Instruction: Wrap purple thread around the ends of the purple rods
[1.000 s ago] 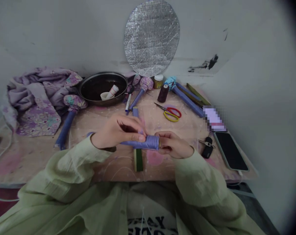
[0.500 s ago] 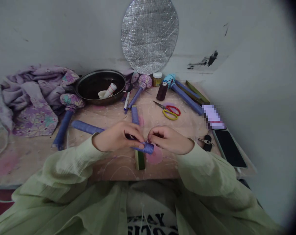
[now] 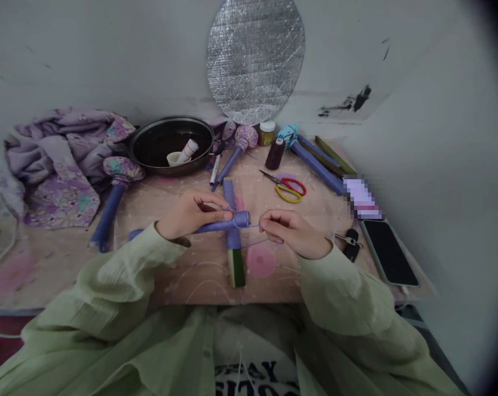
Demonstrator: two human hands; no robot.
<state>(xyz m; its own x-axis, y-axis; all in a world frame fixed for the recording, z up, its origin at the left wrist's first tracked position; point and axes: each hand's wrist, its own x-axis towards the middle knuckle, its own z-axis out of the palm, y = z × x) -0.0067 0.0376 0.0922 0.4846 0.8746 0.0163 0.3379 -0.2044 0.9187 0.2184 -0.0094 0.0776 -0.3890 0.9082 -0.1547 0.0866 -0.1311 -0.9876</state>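
My left hand (image 3: 199,212) is closed around a stick wrapped in blue-purple cloth (image 3: 241,220), its thumb pressing near the bound end. A thin thread (image 3: 254,225) runs from that end to my right hand (image 3: 284,228), which pinches it between thumb and fingertips. Beneath the held stick lies a second wrapped stick (image 3: 233,239), crossing it, with a bare green end (image 3: 237,272) towards me. Beyond my right hand are scissors with red and yellow handles (image 3: 288,187) and a dark thread spool (image 3: 275,154).
At the left are bunched floral cloth (image 3: 46,154) and a cloth-headed mallet-shaped stick (image 3: 112,209). A black pan (image 3: 150,165) holds a small white cup (image 3: 176,159). A marker (image 3: 215,168) and a lidded jar (image 3: 266,133) stand or lie farther back. At the right lies a phone (image 3: 389,253).
My right hand has drawn away to the right, stretching the thread from the stick. The held stick's bound end has shifted up and turned level.
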